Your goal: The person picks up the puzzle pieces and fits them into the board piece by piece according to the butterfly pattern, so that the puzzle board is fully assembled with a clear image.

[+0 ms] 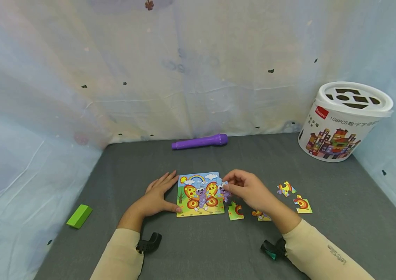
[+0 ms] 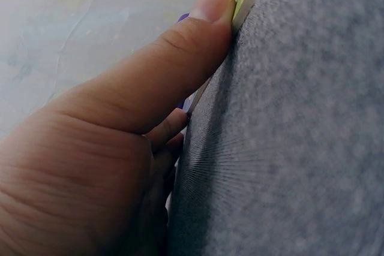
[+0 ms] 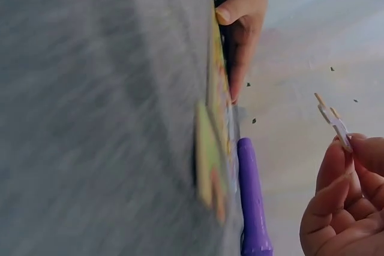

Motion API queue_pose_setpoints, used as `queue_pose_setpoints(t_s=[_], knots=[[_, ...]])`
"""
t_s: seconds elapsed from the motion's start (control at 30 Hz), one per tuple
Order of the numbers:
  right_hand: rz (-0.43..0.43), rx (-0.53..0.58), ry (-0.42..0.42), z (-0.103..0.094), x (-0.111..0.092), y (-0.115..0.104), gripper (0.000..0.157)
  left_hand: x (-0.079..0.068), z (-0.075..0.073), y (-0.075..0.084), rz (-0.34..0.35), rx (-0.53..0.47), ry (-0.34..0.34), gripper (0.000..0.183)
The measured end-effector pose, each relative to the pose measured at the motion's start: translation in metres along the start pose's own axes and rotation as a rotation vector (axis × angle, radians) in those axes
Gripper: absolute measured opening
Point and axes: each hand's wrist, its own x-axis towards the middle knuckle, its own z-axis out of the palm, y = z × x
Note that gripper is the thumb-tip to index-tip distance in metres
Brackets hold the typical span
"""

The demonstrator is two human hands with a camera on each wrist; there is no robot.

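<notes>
A butterfly jigsaw board point(image 1: 200, 194) lies on the dark table, with a sun and a rainbow on its picture. My left hand point(image 1: 156, 198) rests along its left side, fingers extended and thumb point(image 2: 210, 4) on the lower left corner. Between thumb and fingertips, my right hand point(image 1: 250, 188) pinches a purple puzzle piece point(image 1: 224, 192) with cartoon eyes at the board's right edge. The right wrist view shows this piece point(image 3: 335, 123) raised and seen edge-on. Just below the right hand lies a green puzzle piece point(image 1: 235, 211) with a red curve.
Loose puzzle pieces lie to the right: one partly behind the right wrist point(image 1: 261, 216), a yellow one point(image 1: 286, 189) and a corner piece point(image 1: 303, 204). A purple toy microphone point(image 1: 199, 142) lies at the back. A white bucket point(image 1: 341, 124) stands back right, a green block point(image 1: 79, 216) front left.
</notes>
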Motion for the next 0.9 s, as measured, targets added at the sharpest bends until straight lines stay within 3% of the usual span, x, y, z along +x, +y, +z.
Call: queue_pose_setpoints(t_s=[0.27,0.9], knots=[[0.049,0.029,0.02,0.019,0.022,-0.005,0.019,0.0,0.0,0.0,0.003,0.002,0.004,0.126],[0.217,0.058,0.054,0.062,0.051,0.016,0.016,0.0,0.0,0.0,0.009,0.009,0.002,0.124]])
